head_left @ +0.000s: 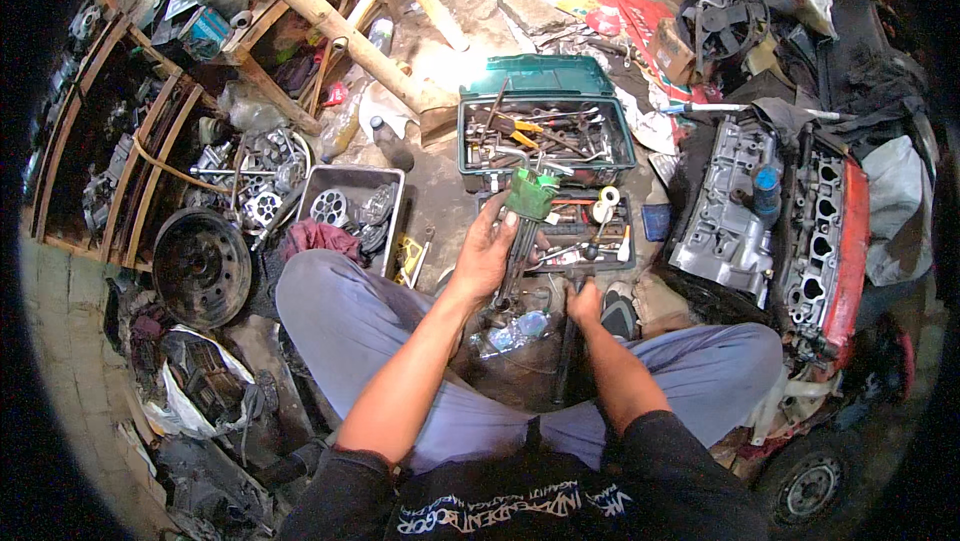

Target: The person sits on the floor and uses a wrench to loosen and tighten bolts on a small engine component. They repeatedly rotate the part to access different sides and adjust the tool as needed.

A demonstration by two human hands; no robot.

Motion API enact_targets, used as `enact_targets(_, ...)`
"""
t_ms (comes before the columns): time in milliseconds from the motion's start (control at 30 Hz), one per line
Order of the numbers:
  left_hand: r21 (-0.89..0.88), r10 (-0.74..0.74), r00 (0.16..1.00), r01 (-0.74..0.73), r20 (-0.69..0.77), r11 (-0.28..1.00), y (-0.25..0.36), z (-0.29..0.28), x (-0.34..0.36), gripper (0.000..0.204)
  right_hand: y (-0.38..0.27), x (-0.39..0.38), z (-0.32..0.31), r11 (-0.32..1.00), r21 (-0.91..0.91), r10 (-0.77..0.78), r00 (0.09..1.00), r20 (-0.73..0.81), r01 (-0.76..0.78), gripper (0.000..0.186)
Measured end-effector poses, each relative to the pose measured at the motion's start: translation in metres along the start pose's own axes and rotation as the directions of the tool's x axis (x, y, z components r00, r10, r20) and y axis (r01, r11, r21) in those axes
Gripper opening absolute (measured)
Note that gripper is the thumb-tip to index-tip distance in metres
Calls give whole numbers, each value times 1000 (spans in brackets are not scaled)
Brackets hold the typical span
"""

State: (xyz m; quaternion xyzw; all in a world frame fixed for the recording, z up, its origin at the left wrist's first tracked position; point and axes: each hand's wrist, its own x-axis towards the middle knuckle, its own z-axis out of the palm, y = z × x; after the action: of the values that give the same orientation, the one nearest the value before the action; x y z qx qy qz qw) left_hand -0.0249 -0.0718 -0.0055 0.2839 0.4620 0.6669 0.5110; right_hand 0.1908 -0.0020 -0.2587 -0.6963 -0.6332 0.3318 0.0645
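Biggest risk here looks like the hex key set (527, 203) slipping: the left hand (484, 256) is wrapped around only the lower shafts of the keys, with the green holder sitting up top and a bit top-heavy, so a loose grip could drop it straight into the open tool tray (580, 231) below, or onto the floor between the person's legs. One of the keys could also slide out of the holder if it's tilted further. The right hand (584, 301) is lower down and closed around a dark bar-shaped tool (566, 341) that runs down toward the floor, so it's busy and can't catch anything. The set sits above and slightly left of the right hand, well apart from it, right over the near edge of the tray. The green toolbox (545, 126) full of wrenches is just beyond, and the engine block (725, 211) lies off to the right, clear of both hands.
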Motion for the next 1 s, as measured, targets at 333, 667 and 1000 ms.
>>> enact_targets(333, 118, -44, 999, 43, 2, 992, -13, -12, 2, 59, 38, 38, 5, 971, -120, 203, 977, -64, -209, 35)
enact_targets(667, 176, -14, 1000, 13, 4, 984, -7, -3, -6, 58, -192, 33, -183, 471, 765, -462, 862, -209, 439, 45)
enact_targets(1000, 424, 116, 991, -132, 64, 896, -9, -1, -5, 48, -239, -68, -238, 715, 324, -629, 773, -88, 619, 26)
